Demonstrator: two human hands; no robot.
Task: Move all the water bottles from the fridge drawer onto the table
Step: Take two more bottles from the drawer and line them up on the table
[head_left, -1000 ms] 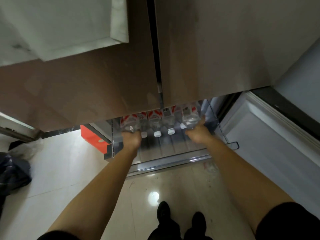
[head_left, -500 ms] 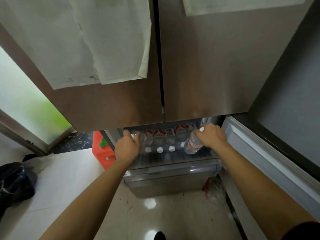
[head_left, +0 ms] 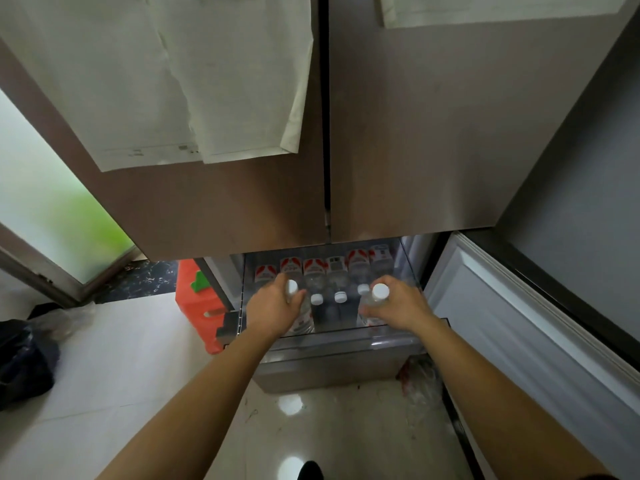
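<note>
The fridge drawer [head_left: 332, 344] is pulled out below the two brown fridge doors. Several clear water bottles with white caps and red-and-white labels [head_left: 314, 271] lie in it in a row. My left hand [head_left: 273, 308] is wrapped around one bottle [head_left: 300, 311] at the drawer's left, cap up. My right hand [head_left: 401, 304] grips another bottle [head_left: 375, 299] at the drawer's right, its white cap sticking up above my fingers. Both held bottles are raised a little above the row. The table is not in view.
An open lower fridge door [head_left: 519, 341] stands to the right of the drawer. An orange crate [head_left: 197, 303] sits on the floor to the left. A dark bag [head_left: 24, 362] lies at the far left. White papers [head_left: 194, 81] hang on the fridge doors.
Both hands have closed on a bottle each and pulled them up and toward me out of the row. The view has tilted upward.
</note>
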